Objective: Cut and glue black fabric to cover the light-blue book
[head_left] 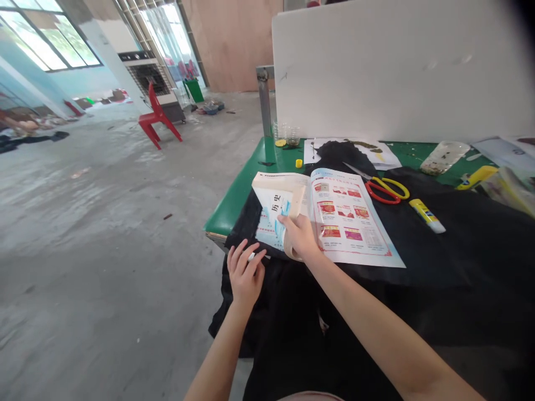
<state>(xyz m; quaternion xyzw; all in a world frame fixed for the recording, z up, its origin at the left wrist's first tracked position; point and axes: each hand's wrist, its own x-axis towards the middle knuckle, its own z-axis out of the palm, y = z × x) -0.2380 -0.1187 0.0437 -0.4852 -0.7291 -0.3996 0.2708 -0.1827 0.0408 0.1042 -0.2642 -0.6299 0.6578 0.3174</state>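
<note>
An open book [355, 217] with printed colour pictures lies on a black cloth [422, 245] at the table's near edge. Its left side is folded over, showing a light blue and white cover with Chinese characters. My right hand [300, 236] grips that folded part near the spine, thumb on top. Left of the book, my left hand [246, 271] rests at the cloth's edge with fingers spread. A small white bit shows between those fingers; I cannot make out what it is.
Scissors [387, 189] with red and yellow handles and a glue stick [427, 215] lie right of the book. A yellow cap [298, 163], clear plastic cups [292, 136] and a white board [397, 72] are behind. A red chair [156, 117] stands on the floor.
</note>
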